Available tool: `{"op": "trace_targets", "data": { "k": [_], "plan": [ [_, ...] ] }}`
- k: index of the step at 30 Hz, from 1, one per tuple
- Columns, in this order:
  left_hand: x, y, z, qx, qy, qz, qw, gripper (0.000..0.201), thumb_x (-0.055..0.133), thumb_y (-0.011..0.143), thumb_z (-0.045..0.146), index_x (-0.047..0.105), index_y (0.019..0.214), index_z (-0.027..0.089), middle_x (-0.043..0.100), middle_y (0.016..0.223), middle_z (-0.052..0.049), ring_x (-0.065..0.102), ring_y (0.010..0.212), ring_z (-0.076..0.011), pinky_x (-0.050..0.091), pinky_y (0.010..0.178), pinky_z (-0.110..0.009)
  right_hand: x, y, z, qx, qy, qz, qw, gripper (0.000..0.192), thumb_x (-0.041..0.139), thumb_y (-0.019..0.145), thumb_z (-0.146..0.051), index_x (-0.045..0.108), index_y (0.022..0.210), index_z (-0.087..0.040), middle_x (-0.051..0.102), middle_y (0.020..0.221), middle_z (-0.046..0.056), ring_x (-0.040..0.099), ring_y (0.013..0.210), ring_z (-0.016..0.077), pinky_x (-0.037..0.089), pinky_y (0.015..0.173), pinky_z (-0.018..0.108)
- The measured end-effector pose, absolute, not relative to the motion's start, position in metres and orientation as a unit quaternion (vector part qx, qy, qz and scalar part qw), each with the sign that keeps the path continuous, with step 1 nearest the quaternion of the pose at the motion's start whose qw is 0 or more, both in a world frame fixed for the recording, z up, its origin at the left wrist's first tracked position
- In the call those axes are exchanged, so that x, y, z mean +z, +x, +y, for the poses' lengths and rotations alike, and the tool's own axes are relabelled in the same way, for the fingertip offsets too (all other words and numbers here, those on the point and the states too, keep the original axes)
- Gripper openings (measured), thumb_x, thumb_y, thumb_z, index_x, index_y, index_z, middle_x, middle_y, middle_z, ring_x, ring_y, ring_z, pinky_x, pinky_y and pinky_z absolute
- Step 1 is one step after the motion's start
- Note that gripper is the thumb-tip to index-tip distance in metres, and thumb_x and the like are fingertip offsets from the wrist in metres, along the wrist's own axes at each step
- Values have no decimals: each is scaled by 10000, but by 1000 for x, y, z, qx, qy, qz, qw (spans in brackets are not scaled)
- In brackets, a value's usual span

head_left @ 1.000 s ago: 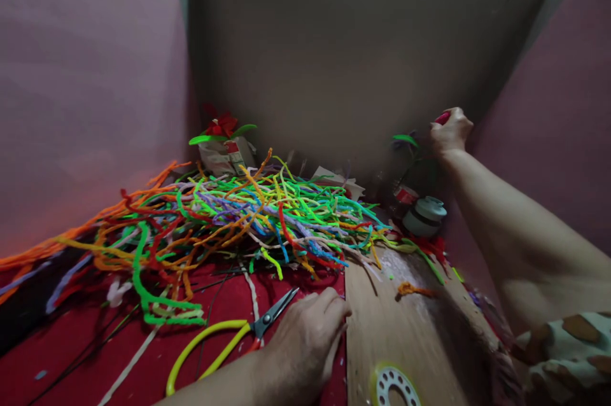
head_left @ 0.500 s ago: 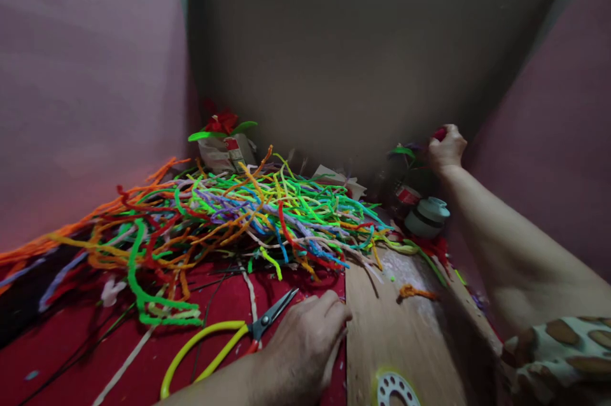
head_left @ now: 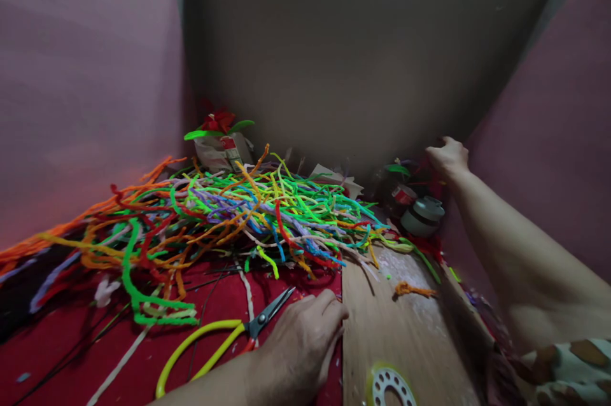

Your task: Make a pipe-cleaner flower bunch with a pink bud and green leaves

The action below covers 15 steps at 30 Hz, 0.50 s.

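My left hand (head_left: 312, 333) rests, fingers curled under, on the red surface at the edge of the wooden board (head_left: 382, 329). Whether it holds anything is hidden. Beside it lie scissors (head_left: 258, 324) with yellow handles, the blades pointing away from me. My right hand (head_left: 449, 159) reaches far out to the back right, fingers bent and closed. A dim dark-red shape (head_left: 433, 182) shows under its fingertips, too dark to make out. Below that hand stands a pale lidded jar (head_left: 422, 216) with a dark band, next to a small red-and-white labelled container (head_left: 403, 195).
A large heap of coloured pipe cleaners (head_left: 267, 215) covers the middle and left. Behind it stands a red flower (head_left: 218, 121) with green leaves. A tape roll (head_left: 391, 387) and a short orange twist (head_left: 414, 290) lie on the board. Walls enclose the sides and back.
My right hand has lowered slightly; the dark-red item that showed at its fingertips is no longer plainly visible there. My left hand stays resting. The view has shifted slightly.
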<state>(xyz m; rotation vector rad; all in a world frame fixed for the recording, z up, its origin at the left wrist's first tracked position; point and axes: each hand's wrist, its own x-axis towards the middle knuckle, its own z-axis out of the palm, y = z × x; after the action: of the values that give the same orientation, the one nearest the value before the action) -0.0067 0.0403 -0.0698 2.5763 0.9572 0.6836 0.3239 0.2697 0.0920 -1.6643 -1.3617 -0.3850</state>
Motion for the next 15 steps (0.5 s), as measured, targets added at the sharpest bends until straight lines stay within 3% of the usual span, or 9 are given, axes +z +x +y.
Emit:
{"op": "trace_targets", "data": {
  "k": [5,9,15],
  "plan": [
    [-69,-7,41,234,899,335,161,217,373,855,112,551,975,143,589,907,-90,561,805,-198,472,687,-319,99,314,254,-129,-735,-526,408,539,590,685,-449,691,952,9,649,891,259,586,885,277,336,653,388],
    [-69,-8,40,235,893,349,158,207,359,872,131,556,931,153,588,890,-79,559,781,-188,470,676,-312,102,308,243,-143,-740,-519,403,569,550,722,-492,682,987,-6,639,923,268,569,916,289,326,662,395],
    [-68,-8,39,239,904,335,118,190,378,864,132,553,935,149,586,881,-74,561,773,-184,466,669,-297,113,290,220,-225,-711,-488,453,465,539,799,-294,553,1164,-8,550,1101,297,528,986,273,323,751,405]
  ]
}}
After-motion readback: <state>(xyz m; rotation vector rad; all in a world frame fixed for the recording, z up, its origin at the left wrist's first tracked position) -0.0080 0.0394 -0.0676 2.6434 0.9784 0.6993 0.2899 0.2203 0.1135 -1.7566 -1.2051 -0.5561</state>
